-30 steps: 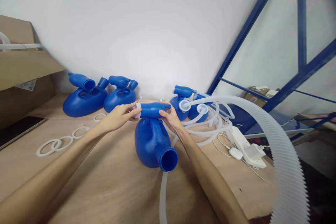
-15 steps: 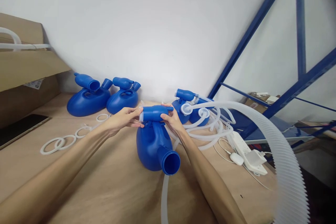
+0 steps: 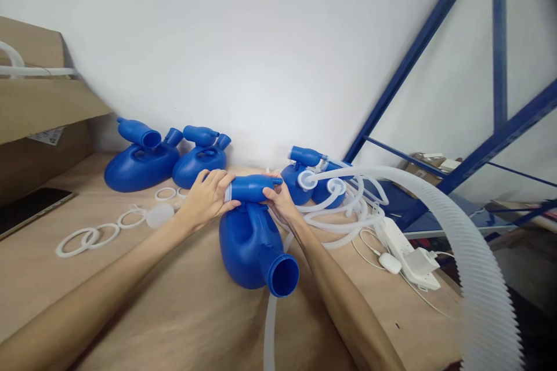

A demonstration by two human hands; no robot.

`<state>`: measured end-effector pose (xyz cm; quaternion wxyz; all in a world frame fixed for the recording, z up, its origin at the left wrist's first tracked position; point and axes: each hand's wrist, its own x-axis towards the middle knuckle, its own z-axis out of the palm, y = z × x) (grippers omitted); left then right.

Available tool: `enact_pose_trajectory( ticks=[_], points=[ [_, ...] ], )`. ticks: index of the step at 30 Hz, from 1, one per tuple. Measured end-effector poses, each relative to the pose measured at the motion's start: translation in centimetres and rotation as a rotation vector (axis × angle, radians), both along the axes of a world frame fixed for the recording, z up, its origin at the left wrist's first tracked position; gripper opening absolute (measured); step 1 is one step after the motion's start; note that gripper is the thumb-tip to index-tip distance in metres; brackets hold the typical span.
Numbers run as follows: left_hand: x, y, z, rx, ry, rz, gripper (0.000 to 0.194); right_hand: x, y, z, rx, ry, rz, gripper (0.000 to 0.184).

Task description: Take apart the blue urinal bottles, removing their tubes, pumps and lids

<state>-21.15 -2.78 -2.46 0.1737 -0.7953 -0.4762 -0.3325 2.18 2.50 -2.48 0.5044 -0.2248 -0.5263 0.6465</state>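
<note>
A blue plastic urinal bottle stands in front of me, its open round spout facing me. Across its top lies a blue cylinder with a narrow nozzle at the right end. My left hand is closed around the white cap at the cylinder's left end, fingers over the top and thumb below. At the other end, my right hand grips the cylinder beside its nozzle, thumb in front; its other fingers are mostly hidden behind.
Two similar bottles stand back left, near white rings and a phone. More bottles with white hoses are at back right. A ribbed hose arches along the right, past a power strip. A cardboard box stands left.
My left hand has turned so its back and fingers now cover the end of the white cap. My right hand keeps its hold. The view has shifted slightly, and a translucent disc shows by the rings.
</note>
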Motion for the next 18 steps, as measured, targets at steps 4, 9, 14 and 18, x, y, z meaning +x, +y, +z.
enact_pose_trajectory(
  ticks=[4, 9, 14, 18],
  points=[
    [0.3, -0.4, -0.4, 0.008, -0.047, 0.061, 0.087, -0.3, 0.0, -0.2, -0.006, 0.017, 0.029, 0.072],
    [1.2, -1.1, 0.2, -0.068, -0.111, 0.135, 0.086, -0.7, -0.1, -0.6, -0.026, 0.017, 0.017, 0.078],
    [2.7, -2.2, 1.2, -0.178, -0.199, 0.220, 0.070, -0.6, -0.3, -0.4, -0.024, 0.026, 0.021, 0.080],
    [3.4, -2.9, 1.6, -0.262, -0.224, 0.264, 0.056, -0.3, -0.3, -0.1, -0.020, 0.005, 0.009, 0.075]
  ],
)
